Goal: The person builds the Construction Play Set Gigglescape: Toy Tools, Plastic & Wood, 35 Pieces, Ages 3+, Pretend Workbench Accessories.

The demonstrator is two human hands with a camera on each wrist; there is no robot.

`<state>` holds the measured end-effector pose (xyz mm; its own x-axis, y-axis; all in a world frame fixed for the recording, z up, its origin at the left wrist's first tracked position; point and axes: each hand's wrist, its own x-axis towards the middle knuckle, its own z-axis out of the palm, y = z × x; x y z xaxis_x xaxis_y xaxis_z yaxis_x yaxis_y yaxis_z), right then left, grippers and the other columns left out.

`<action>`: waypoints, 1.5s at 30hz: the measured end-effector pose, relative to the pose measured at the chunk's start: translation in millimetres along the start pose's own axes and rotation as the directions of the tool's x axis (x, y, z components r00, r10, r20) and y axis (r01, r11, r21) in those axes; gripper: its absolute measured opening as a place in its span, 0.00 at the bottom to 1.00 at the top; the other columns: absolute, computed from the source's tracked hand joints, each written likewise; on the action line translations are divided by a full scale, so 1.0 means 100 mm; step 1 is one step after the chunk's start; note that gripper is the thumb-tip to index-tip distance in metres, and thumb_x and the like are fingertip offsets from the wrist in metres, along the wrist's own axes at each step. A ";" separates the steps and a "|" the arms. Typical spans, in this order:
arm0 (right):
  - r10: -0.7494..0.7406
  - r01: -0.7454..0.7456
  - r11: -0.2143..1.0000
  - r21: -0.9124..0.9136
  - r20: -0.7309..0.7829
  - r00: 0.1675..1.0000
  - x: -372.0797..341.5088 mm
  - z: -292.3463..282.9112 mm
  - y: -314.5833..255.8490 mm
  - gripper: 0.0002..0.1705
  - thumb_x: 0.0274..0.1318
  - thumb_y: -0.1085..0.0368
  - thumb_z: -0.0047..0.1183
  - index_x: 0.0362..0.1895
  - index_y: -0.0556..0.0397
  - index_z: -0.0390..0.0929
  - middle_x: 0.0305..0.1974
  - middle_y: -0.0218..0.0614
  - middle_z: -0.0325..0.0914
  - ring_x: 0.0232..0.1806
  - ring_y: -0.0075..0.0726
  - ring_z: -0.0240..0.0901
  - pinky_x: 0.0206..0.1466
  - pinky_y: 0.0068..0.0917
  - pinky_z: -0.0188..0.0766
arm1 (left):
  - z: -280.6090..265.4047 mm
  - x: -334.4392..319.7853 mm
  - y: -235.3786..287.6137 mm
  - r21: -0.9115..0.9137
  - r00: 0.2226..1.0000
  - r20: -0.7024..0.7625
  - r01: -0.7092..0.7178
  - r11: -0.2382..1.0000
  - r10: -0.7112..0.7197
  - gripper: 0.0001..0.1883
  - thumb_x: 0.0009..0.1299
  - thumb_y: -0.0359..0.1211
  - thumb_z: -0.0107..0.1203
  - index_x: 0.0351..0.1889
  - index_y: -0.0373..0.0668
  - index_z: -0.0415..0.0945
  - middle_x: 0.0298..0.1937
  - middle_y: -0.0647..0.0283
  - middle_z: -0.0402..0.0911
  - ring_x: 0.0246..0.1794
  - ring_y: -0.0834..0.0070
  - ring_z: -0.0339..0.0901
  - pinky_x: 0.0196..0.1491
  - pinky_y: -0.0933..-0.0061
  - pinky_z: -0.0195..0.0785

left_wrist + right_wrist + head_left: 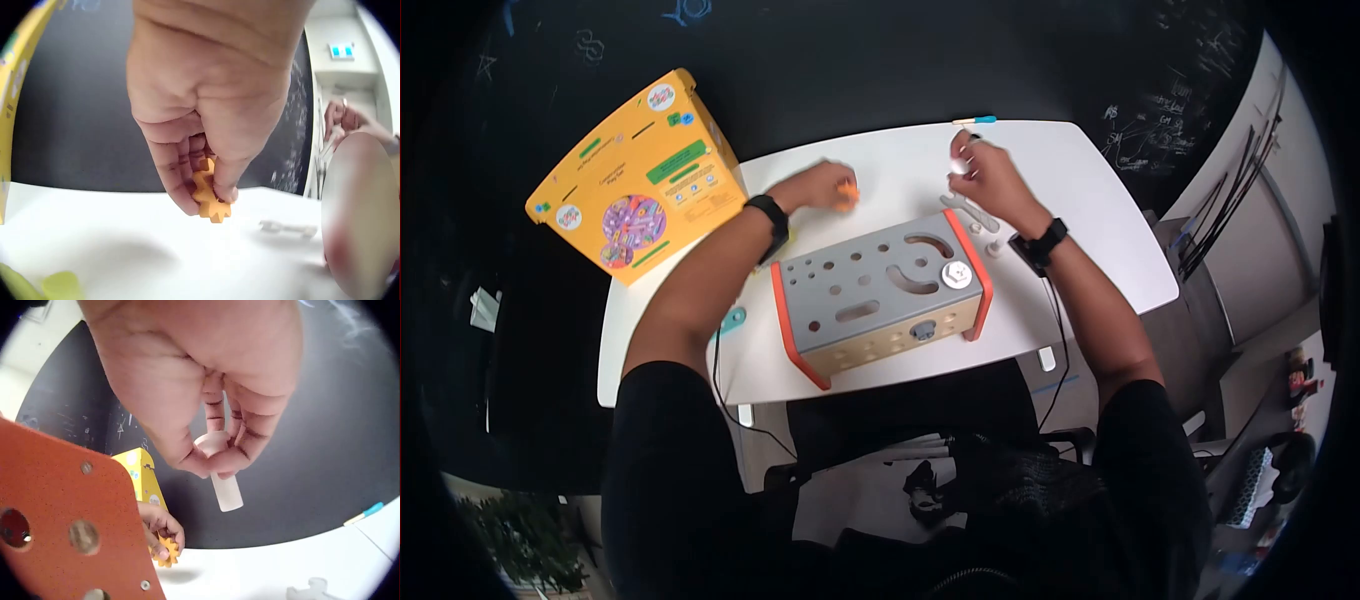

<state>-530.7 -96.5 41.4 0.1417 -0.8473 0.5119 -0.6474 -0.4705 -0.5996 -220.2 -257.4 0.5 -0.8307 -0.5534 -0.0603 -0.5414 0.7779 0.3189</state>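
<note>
**Orange gear (pixel 205 190) on the left, pale peg (pixel 227 492) on the right**

Head view: both hands are beyond the grey-topped box (pixel 868 278), whose long axis runs roughly left to right. The left hand (pixel 818 186) has the gear; the right hand (pixel 995 178) is nearer the box's right end, by the wrench (pixel 970 213).

Left wrist view: thumb and fingers pinch the gear, its lower teeth projecting below the fingertips.

Right wrist view: thumb and fingers close around the peg below its wider head, its shank slanting downward, clear of the box.

The table (pixel 219 265) glares, nearly washed out, against the dim blackboard (pixel 81 112), with soft shadow below my left hand (pixel 203 112). My head view warps toward black edges, the gear (pixel 847 196) blurred.
</note>
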 end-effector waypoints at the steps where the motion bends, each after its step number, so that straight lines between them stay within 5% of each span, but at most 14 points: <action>1: -0.067 0.067 0.998 -0.002 -0.026 0.997 -0.04 -0.07 0.00 0.11 0.52 0.72 0.63 0.40 0.60 0.80 0.34 0.44 0.80 0.34 0.39 0.82 0.38 0.34 0.77 | -0.21 -0.12 0.18 -0.093 0.995 -0.050 0.083 0.992 -0.088 0.16 0.69 0.39 0.69 0.47 0.39 0.83 0.46 0.57 0.87 0.46 0.69 0.85 0.48 0.66 0.77; 4: -0.200 0.198 0.980 -0.029 -0.091 0.976 -0.25 -0.35 -0.27 0.10 0.56 0.73 0.64 0.43 0.61 0.82 0.40 0.41 0.80 0.35 0.36 0.81 0.38 0.31 0.82 | -0.56 -0.60 0.45 -0.414 0.961 -0.222 0.059 0.908 -0.163 0.12 0.77 0.34 0.60 0.52 0.37 0.83 0.41 0.61 0.90 0.38 0.79 0.86 0.43 0.77 0.78; 6: -0.154 0.154 0.988 -0.003 -0.094 0.984 -0.45 -0.55 -0.64 0.09 0.58 0.73 0.66 0.43 0.61 0.84 0.42 0.38 0.81 0.39 0.31 0.83 0.40 0.25 0.85 | -0.75 -1.11 0.97 -0.634 0.942 -0.249 0.017 0.773 -0.225 0.14 0.78 0.31 0.59 0.58 0.35 0.80 0.47 0.60 0.89 0.48 0.79 0.87 0.53 0.76 0.81; 10: -0.215 0.215 0.974 0.066 0.000 0.977 -0.87 -0.79 -1.14 0.15 0.49 0.68 0.76 0.41 0.56 0.86 0.41 0.35 0.83 0.41 0.30 0.85 0.42 0.24 0.86 | -0.68 -1.95 1.96 -0.749 0.960 -0.140 0.059 0.660 -0.244 0.17 0.75 0.24 0.62 0.61 0.36 0.79 0.46 0.60 0.90 0.44 0.81 0.88 0.52 0.79 0.82; 16: -0.416 0.264 0.885 0.384 0.396 0.818 -1.25 -0.58 -1.50 0.14 0.53 0.65 0.73 0.46 0.50 0.90 0.47 0.31 0.79 0.50 0.34 0.83 0.49 0.28 0.85 | 0.05 -2.18 2.55 -0.651 0.926 -0.187 0.134 0.748 -0.328 0.08 0.67 0.23 0.70 0.44 0.37 0.88 0.42 0.62 0.90 0.36 0.81 0.87 0.43 0.80 0.83; 18: -0.334 0.061 0.879 0.473 0.521 0.786 -1.38 -0.41 -1.59 0.13 0.57 0.64 0.71 0.47 0.51 0.90 0.46 0.32 0.78 0.48 0.35 0.83 0.49 0.31 0.83 | 0.18 -2.14 2.49 -0.557 0.932 -0.253 0.078 0.827 -0.259 0.09 0.67 0.22 0.70 0.44 0.39 0.88 0.43 0.60 0.87 0.34 0.81 0.85 0.35 0.86 0.79; 19: -0.343 0.073 0.887 0.456 0.545 0.765 -1.41 -0.34 -1.60 0.14 0.56 0.66 0.72 0.48 0.49 0.90 0.46 0.32 0.80 0.47 0.35 0.83 0.49 0.31 0.82 | 0.27 -2.12 2.41 -0.502 0.923 -0.279 0.095 0.860 -0.265 0.08 0.65 0.27 0.73 0.41 0.44 0.90 0.50 0.59 0.83 0.47 0.72 0.85 0.49 0.68 0.79; 21: -0.349 0.116 0.910 0.397 0.585 0.732 -1.48 -0.19 -1.58 0.15 0.57 0.65 0.72 0.50 0.49 0.89 0.42 0.32 0.78 0.43 0.35 0.83 0.49 0.30 0.81 | 0.31 -2.09 2.37 -0.315 0.919 -0.341 0.087 0.945 -0.199 0.07 0.64 0.32 0.74 0.39 0.47 0.90 0.55 0.60 0.82 0.56 0.67 0.81 0.59 0.55 0.69; 22: -0.349 0.117 0.911 0.396 0.587 0.730 -1.52 -0.11 -1.55 0.15 0.57 0.65 0.72 0.50 0.49 0.89 0.42 0.32 0.78 0.43 0.35 0.83 0.49 0.30 0.81 | 0.32 -2.07 2.36 -0.110 0.915 -0.386 0.084 0.990 -0.120 0.07 0.62 0.36 0.76 0.36 0.50 0.91 0.59 0.62 0.80 0.65 0.62 0.77 0.70 0.42 0.59; 23: -0.347 0.137 0.916 0.378 0.572 0.743 -1.55 -0.03 -1.53 0.15 0.57 0.65 0.72 0.49 0.49 0.88 0.42 0.32 0.77 0.43 0.35 0.83 0.49 0.31 0.81 | 0.36 -2.05 2.34 -0.110 0.914 -0.387 0.085 0.990 -0.121 0.07 0.62 0.36 0.76 0.36 0.50 0.91 0.59 0.62 0.80 0.65 0.62 0.77 0.70 0.42 0.59; 25: -0.356 0.172 0.919 0.355 0.556 0.752 -1.59 0.07 -1.51 0.13 0.58 0.64 0.71 0.47 0.51 0.87 0.41 0.33 0.75 0.42 0.36 0.83 0.49 0.31 0.83 | 0.42 -2.01 2.30 -0.097 0.894 -0.444 0.022 0.995 -0.063 0.08 0.59 0.42 0.77 0.33 0.55 0.91 0.63 0.67 0.78 0.77 0.57 0.64 0.78 0.34 0.31; 31: -0.349 0.275 0.936 0.219 0.469 0.811 -1.59 0.32 -1.40 0.11 0.59 0.64 0.69 0.37 0.57 0.81 0.42 0.33 0.78 0.45 0.36 0.85 0.49 0.33 0.84 | 0.45 -1.98 2.19 -0.079 0.892 -0.450 -0.006 0.997 -0.031 0.04 0.65 0.42 0.73 0.35 0.59 0.92 0.63 0.72 0.83 0.78 0.58 0.67 0.79 0.31 0.27; 38: -0.339 0.274 0.937 0.218 0.370 0.865 -1.61 0.48 -1.31 0.13 0.62 0.61 0.66 0.41 0.58 0.84 0.45 0.36 0.77 0.45 0.43 0.81 0.47 0.37 0.79 | 0.51 -1.95 2.18 -0.098 0.875 -0.483 -0.019 0.995 -0.030 0.06 0.63 0.40 0.75 0.38 0.61 0.92 0.56 0.76 0.88 0.75 0.62 0.71 0.83 0.37 0.25; 45: -0.413 0.452 0.842 -0.294 0.188 0.891 -1.44 0.51 -1.36 0.39 0.54 0.37 0.68 0.60 0.49 0.77 0.57 0.40 0.72 0.63 0.51 0.66 0.71 0.58 0.56 | 0.57 -1.93 2.16 -0.057 0.860 -0.510 0.003 0.998 -0.032 0.07 0.60 0.44 0.76 0.34 0.59 0.92 0.49 0.74 0.87 0.71 0.66 0.73 0.81 0.39 0.33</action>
<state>-424.6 76.8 18.0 0.5346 -0.6068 0.5882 -0.7012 -0.7070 -0.0922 -184.1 34.6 26.7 -0.6305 -0.6526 0.4203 -0.5359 0.7577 0.3724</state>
